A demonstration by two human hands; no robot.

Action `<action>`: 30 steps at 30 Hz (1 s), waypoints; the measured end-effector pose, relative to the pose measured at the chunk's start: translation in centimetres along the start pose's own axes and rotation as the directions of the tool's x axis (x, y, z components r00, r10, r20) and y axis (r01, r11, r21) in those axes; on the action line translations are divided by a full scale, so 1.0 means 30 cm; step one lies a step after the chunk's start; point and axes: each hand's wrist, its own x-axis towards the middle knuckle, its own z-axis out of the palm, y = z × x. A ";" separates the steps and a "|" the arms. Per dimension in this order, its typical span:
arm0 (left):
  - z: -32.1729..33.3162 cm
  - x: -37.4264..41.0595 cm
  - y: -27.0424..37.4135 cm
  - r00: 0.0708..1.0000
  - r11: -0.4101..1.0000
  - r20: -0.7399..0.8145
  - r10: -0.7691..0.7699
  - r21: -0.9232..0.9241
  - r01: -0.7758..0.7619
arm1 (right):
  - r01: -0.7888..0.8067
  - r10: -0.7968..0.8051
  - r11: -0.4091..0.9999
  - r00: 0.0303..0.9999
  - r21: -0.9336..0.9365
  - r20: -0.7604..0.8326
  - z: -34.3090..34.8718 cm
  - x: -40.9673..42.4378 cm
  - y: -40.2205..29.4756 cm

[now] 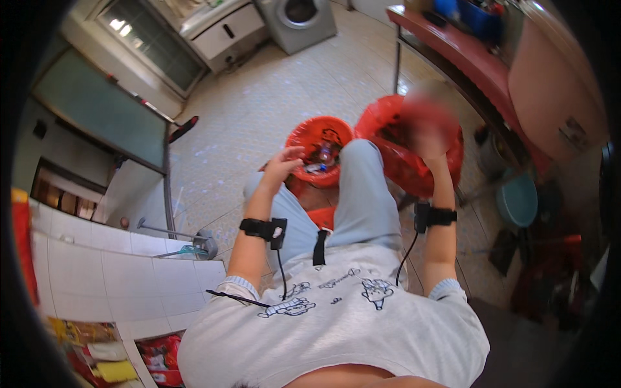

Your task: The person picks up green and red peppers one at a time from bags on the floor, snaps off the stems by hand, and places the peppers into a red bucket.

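Note:
My left hand point(284, 166) hovers at the left rim of a red plastic basin point(320, 180), its fingers apart and nothing in them. Inside the basin lie a clear plastic bottle point(326, 154), a blue-and-white item point(316, 168) and other small bits. To the right of my knee is a larger container lined with a red plastic bag point(412, 177), with dark contents partly in sight. My right hand point(431, 143) is raised over its right side, heavily blurred; a blurred red area lies around it, and its fingers and any hold are unclear.
A red-topped table point(456, 48) with a blue container point(470, 19) stands at the upper right. Near its legs is a light-blue basin point(517, 200). A washing machine point(303, 24) stands at the top. On the left are a low white-tiled wall point(126, 286) and a broom point(184, 128).

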 end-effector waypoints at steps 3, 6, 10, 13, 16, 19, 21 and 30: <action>0.003 -0.004 0.009 1.000 0.996 -0.006 -0.004 0.092 0.005 | -0.134 0.139 0.984 0.990 -0.119 0.029 -0.066 -0.063 0.076; 0.030 -0.025 0.019 1.000 0.994 -0.030 -0.008 0.107 0.011 | -0.367 0.413 0.872 0.907 -0.324 0.083 -0.091 -0.074 0.134; -0.005 -0.028 -0.025 0.999 0.989 -0.039 -0.024 0.147 0.030 | -0.438 0.511 0.840 0.838 -0.321 0.193 -0.073 -0.087 0.195; -0.007 -0.030 -0.048 0.999 0.990 -0.049 -0.014 0.137 0.021 | -0.517 0.622 0.769 0.739 -0.375 0.258 -0.024 -0.100 0.224; -0.017 -0.027 -0.074 0.997 0.989 -0.055 -0.050 0.133 0.057 | -0.312 0.655 0.688 0.655 -0.655 0.375 0.019 -0.152 0.227; -0.026 -0.010 -0.091 0.996 0.988 -0.055 -0.077 0.133 0.084 | -0.219 0.727 0.623 0.515 -0.751 0.454 0.040 -0.173 0.187; -0.016 0.004 -0.102 0.994 0.987 -0.053 -0.091 0.130 0.097 | -0.153 0.737 0.595 0.496 -0.789 0.459 0.042 -0.218 0.198; -0.009 0.052 -0.164 0.990 0.987 -0.047 -0.136 0.078 0.140 | -0.020 0.533 0.700 0.681 -0.714 0.503 -0.062 -0.333 0.095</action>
